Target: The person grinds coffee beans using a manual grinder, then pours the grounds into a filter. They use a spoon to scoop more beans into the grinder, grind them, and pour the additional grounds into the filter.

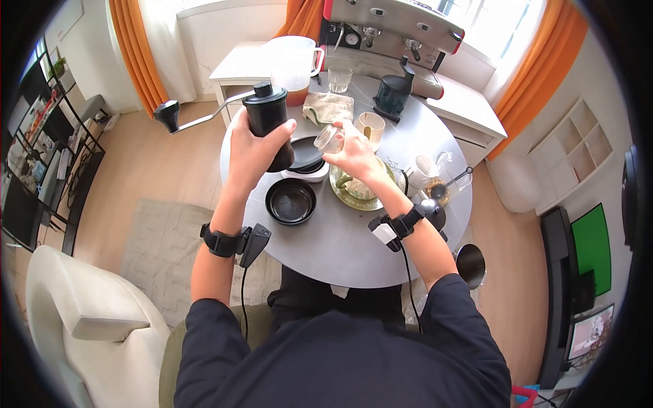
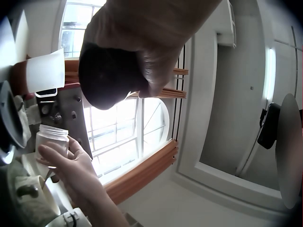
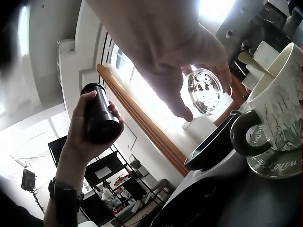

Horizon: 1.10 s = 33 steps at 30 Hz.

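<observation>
My left hand [image 1: 250, 155] grips a black manual coffee grinder [image 1: 265, 117] around its body, above the table's left part. Its crank, tipped with a black knob [image 1: 167, 115], sticks out to the left. In my right hand [image 1: 359, 160] is a small clear jar [image 1: 328, 140], pinched between thumb and fingers. The right wrist view shows dark specks in the jar [image 3: 204, 92]. The left wrist view shows the rim of the jar [image 2: 53, 131] uncovered. Below the hands are a black dish [image 1: 306, 151] on a white base and a round black bowl [image 1: 291, 211].
On the grey round table [image 1: 333, 262] stand a patterned cup [image 3: 284, 101] on a saucer, a beige cup [image 1: 371, 128], a folded cloth [image 1: 328, 107], a large pitcher [image 1: 292, 64], a glass [image 1: 339, 79] and a dark green device with a crank [image 1: 393, 94]. An espresso machine [image 1: 388, 41] stands behind.
</observation>
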Available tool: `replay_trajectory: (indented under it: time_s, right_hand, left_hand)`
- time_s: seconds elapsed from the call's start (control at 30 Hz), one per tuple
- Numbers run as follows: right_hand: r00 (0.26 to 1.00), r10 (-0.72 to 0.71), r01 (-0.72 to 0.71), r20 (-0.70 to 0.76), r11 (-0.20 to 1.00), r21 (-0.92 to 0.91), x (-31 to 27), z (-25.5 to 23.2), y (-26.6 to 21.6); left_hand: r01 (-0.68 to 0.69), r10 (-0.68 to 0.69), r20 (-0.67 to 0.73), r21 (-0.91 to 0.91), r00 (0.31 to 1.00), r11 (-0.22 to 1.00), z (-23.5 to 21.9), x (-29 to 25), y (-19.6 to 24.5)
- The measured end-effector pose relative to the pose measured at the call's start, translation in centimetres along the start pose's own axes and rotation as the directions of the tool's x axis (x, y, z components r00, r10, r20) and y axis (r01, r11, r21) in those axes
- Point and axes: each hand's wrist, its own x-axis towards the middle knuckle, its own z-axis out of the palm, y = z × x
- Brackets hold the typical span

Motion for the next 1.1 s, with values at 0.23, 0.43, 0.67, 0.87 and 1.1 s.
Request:
replay_trajectory:
  time_s: [0.23, 0.43, 0.67, 0.87, 1.1]
  right_hand:
    - [0.999, 0.016, 0.0, 0.044, 0.94, -0.342, 1.0, 0.0, -1.6]
    - [0.999, 0.023, 0.0, 0.042, 0.879, -0.477, 1.4, 0.9, -1.3]
    - [0.981, 0.117, -0.101, -0.154, 0.989, 0.11, 0.5, 0.8, -0.7]
    - [0.97, 0.243, -0.055, -0.014, 0.275, 0.96, -6.8, 0.0, -4.3]
    - [0.92, 0.253, 0.16, -0.299, 0.452, 0.877, -10.9, -1.6, -4.3]
  left_hand:
    - [0.016, -0.016, 0.002, 0.031, 1.0, 0.999, -0.4, 0.1, -1.8]
    - [0.018, -0.019, 0.01, 0.048, 1.0, 0.999, -0.2, 0.3, -2.7]
    - [0.05, -0.047, 0.048, -0.059, 0.998, 0.997, 0.7, 0.6, -1.8]
    - [-0.075, 0.097, 0.098, -0.203, 0.99, 0.976, 5.4, 0.1, 1.8]
    - [0.007, 0.047, 0.197, -0.26, 0.979, 0.965, 11.9, -3.0, 3.9]
